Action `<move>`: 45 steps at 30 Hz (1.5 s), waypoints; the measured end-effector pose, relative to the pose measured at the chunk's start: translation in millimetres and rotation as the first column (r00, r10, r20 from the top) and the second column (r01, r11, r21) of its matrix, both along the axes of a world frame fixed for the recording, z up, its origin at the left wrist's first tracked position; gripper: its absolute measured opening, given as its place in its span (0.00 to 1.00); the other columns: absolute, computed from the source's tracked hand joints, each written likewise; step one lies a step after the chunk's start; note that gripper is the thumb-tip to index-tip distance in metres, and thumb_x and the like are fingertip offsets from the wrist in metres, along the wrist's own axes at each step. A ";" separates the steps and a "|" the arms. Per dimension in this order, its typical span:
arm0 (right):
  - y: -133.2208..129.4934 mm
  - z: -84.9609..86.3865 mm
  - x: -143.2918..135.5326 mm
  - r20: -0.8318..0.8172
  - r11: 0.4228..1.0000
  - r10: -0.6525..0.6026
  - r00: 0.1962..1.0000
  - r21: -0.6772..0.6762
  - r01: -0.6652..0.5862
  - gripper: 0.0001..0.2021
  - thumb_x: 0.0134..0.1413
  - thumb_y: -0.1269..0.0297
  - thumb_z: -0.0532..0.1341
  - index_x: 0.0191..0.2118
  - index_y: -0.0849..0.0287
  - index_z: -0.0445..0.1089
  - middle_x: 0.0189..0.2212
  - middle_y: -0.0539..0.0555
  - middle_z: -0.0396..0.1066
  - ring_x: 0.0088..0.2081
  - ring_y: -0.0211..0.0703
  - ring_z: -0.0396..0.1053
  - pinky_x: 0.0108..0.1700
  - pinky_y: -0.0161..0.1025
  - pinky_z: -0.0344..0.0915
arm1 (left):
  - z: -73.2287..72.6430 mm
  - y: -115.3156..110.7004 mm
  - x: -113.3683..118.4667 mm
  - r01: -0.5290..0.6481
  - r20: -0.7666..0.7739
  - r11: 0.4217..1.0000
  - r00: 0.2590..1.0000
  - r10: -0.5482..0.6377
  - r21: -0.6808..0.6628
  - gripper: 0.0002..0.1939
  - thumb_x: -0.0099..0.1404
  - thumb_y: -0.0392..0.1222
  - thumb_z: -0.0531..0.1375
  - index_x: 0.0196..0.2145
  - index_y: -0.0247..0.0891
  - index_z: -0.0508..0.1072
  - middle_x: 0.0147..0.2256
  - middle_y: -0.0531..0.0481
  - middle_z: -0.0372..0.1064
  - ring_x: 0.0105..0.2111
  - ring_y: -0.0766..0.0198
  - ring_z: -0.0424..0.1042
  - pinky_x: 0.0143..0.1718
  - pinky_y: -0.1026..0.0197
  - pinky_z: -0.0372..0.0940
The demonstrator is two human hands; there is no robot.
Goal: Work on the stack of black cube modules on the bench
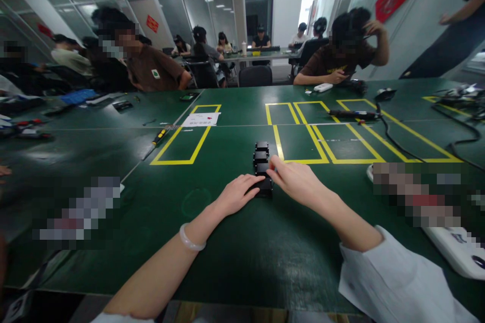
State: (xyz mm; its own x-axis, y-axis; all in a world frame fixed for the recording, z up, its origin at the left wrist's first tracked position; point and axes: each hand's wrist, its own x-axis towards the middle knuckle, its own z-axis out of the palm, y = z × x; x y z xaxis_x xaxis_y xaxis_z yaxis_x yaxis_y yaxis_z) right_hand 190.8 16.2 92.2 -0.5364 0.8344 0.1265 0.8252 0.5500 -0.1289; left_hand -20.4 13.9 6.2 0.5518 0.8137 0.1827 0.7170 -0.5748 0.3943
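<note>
Several small black blocks stand in a column on the green table, running away from me near the middle. My left hand lies at the left side of the nearest block, its fingers stretched out and touching the block's top and side. From the right, my right hand reaches the nearer blocks. Its fingers are bent together at the right edge of the column; what they pinch, if anything, is too small to make out.
Yellow tape rectangles mark the green table. A paper sheet, a yellow-black screwdriver and a black tool with a cable lie beyond. White devices flank me. Two people sit across the table, others farther back.
</note>
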 end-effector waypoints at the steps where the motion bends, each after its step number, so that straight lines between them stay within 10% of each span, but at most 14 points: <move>1: -0.1 0.3 -0.2 0.014 1.000 -0.007 1.000 0.001 0.007 0.12 0.66 0.58 0.43 0.44 0.57 0.58 0.29 0.53 0.73 0.30 0.42 0.71 0.27 0.34 0.48 | -0.3 0.0 -0.1 -0.001 0.003 1.000 1.000 0.001 0.001 0.20 0.71 0.46 0.47 0.59 0.47 0.60 0.50 0.49 0.65 0.48 0.59 0.64 0.52 0.55 0.60; 45: 0.0 0.3 -0.3 0.009 1.000 -0.006 1.000 0.024 0.006 0.12 0.66 0.57 0.44 0.43 0.57 0.58 0.29 0.52 0.73 0.29 0.42 0.71 0.26 0.34 0.47 | -1.8 0.2 -0.6 -0.002 0.000 1.000 1.000 0.002 0.002 0.20 0.71 0.46 0.47 0.59 0.46 0.59 0.50 0.49 0.65 0.47 0.59 0.64 0.51 0.55 0.60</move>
